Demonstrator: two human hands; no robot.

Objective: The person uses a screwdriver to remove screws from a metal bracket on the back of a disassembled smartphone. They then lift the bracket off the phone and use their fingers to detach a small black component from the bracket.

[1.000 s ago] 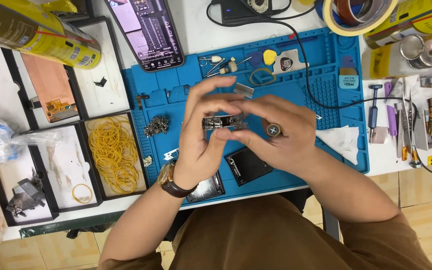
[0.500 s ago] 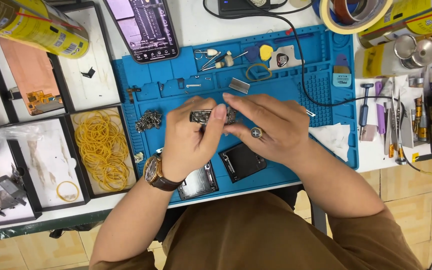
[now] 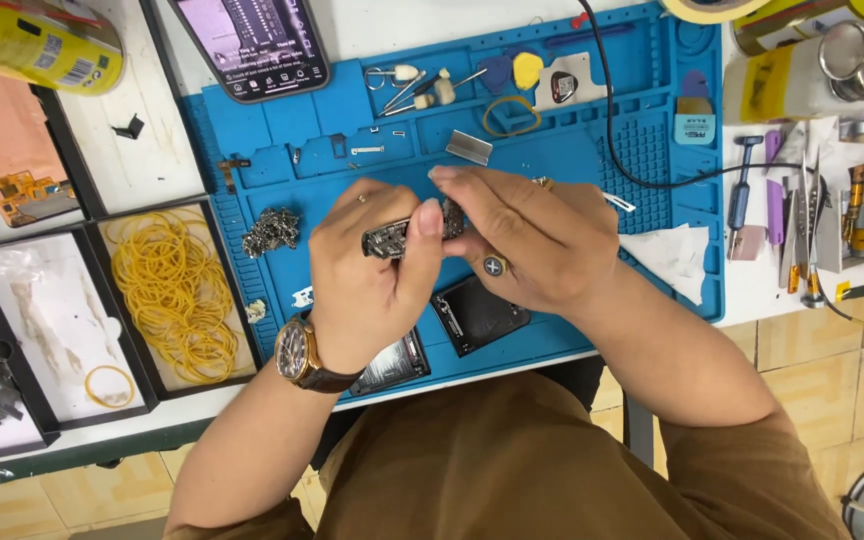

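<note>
Both of my hands hold one small dark metal part [image 3: 392, 238] above the blue work mat [image 3: 572, 150]. My left hand [image 3: 367, 275], with a brown watch at the wrist, grips the part from below with thumb and fingers. From the right, my right hand [image 3: 527, 240], which wears a ring, pinches the part's other end. The part's middle is hidden by my fingers. Under my hands lie a dark rectangular piece [image 3: 477, 315] and a black framed piece [image 3: 392, 362] on the mat.
A pile of small metal bits [image 3: 272, 232] lies left on the mat. Trays hold yellow rubber bands [image 3: 177, 295]. A lit phone [image 3: 252, 45], picks, brushes, a metal plate [image 3: 469, 148], a black cable, tweezers and screwdrivers [image 3: 802, 220], a white tissue [image 3: 667, 255] and a yellow can [image 3: 32, 45] surround it.
My hands stay together on the small metal part and turn it slightly. The view has shifted, so the mat and trays sit a little further left and up in the picture.
</note>
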